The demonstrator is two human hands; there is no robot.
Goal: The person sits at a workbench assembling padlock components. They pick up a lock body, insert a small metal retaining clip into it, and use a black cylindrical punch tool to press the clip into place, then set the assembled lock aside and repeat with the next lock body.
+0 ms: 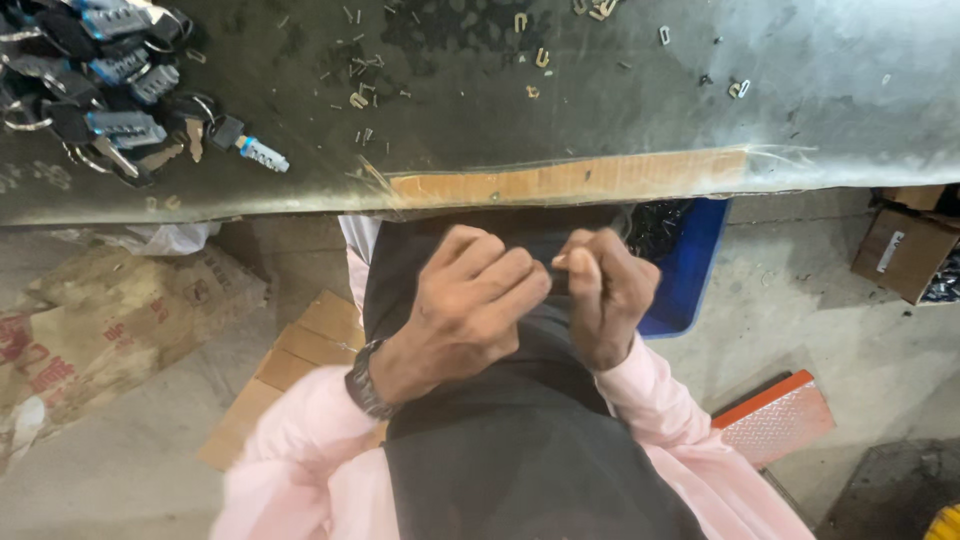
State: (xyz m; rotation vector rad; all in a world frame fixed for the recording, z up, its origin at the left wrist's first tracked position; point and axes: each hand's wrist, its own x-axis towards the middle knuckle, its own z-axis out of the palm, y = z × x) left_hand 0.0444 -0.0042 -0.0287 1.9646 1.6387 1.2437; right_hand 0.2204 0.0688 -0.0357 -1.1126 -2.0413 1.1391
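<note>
- Small dark part [556, 268]: pinched between the two hands in front of the lap, below the desk [600, 110] edge; mostly hidden, its shape cannot be told.
- Left hand [470, 310]: fingers curled closed around it.
- Right hand [605, 290]: fingers [580, 272] pressed to its other end.

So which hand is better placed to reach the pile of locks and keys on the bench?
Probably left: the left hand sits on the same side as the locks and keys; the right hand would have to cross over.
</note>
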